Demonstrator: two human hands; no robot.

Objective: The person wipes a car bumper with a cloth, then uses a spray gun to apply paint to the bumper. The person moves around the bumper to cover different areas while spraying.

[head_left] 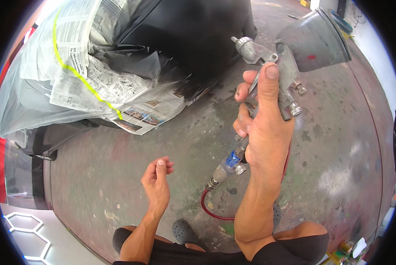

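My right hand [268, 128] is wrapped around the handle of a spray gun [288, 66], raised in front of me with its nozzle [246, 47] facing left toward a glossy black panel [176, 35]. A tilted grey paint cup [315, 44] sits on the gun. Below the handle hang a fitting with a blue band [233, 160] and a dark red air hose [215, 216]. My left hand [157, 181] is held low over the floor, fingers curled in and thumb on top, with nothing visible in it. Newspaper sheets [118, 81] and yellow-green tape [86, 84] border the black panel.
Clear plastic sheeting [19, 104] covers the vehicle part on the left. The stained concrete floor [118, 176] spreads below. A grey clog [185, 232] shows under me. A white wall [379, 62] stands right, and small items [350, 251] lie at the lower right.
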